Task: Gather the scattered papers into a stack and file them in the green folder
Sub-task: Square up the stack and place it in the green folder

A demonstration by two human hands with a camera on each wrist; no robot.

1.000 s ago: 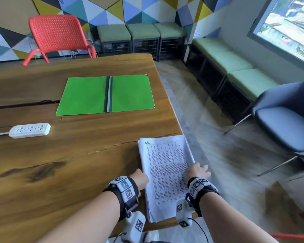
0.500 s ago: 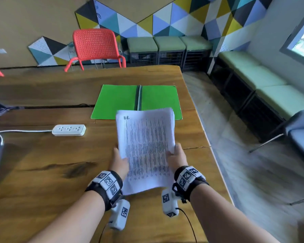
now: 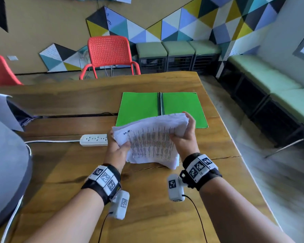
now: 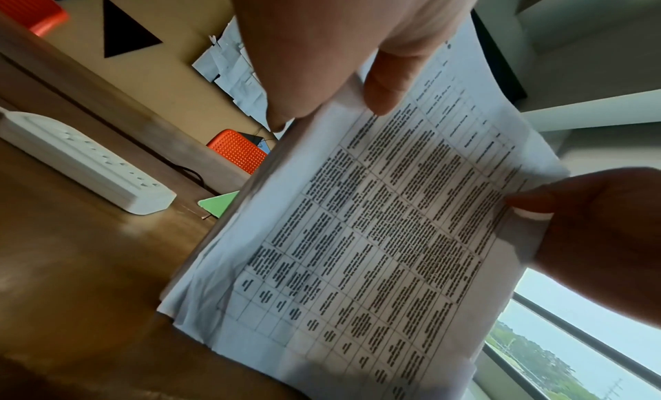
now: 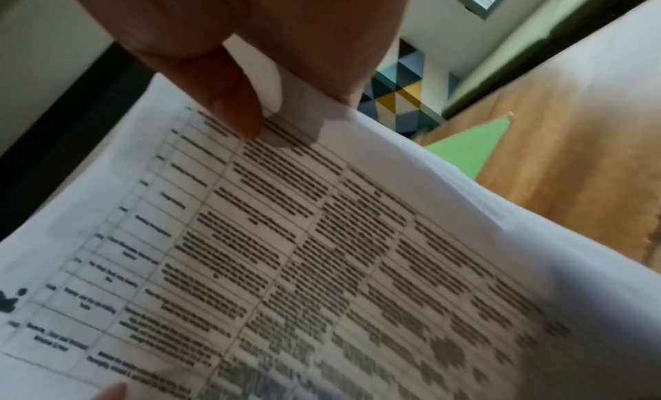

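Observation:
A stack of printed papers [image 3: 151, 141] stands on its lower edge on the wooden table [image 3: 147, 199], leaning away from me. My left hand [image 3: 118, 148] grips its left side, thumb on the printed face [image 4: 393, 236]. My right hand [image 3: 184, 135] grips the right side, thumb on top [image 5: 286, 236] and fingers behind. The green folder [image 3: 140, 107] lies open and flat just beyond the stack, its dark spine in the middle. A corner of the green folder [image 5: 472, 149] shows past the sheets in the right wrist view, and another [image 4: 220, 204] in the left wrist view.
A white power strip [image 3: 94, 140] with its cable lies left of the stack. A red chair [image 3: 109, 55] stands at the table's far side. The table's right edge [image 3: 235, 148] drops to the floor; green benches [image 3: 270, 79] line the wall. A grey chair back [image 3: 5, 163] is at my left.
Both hands picked the stack up from the table's near right edge, carried it left towards the folder, and now stand it on its lower edge on the table.

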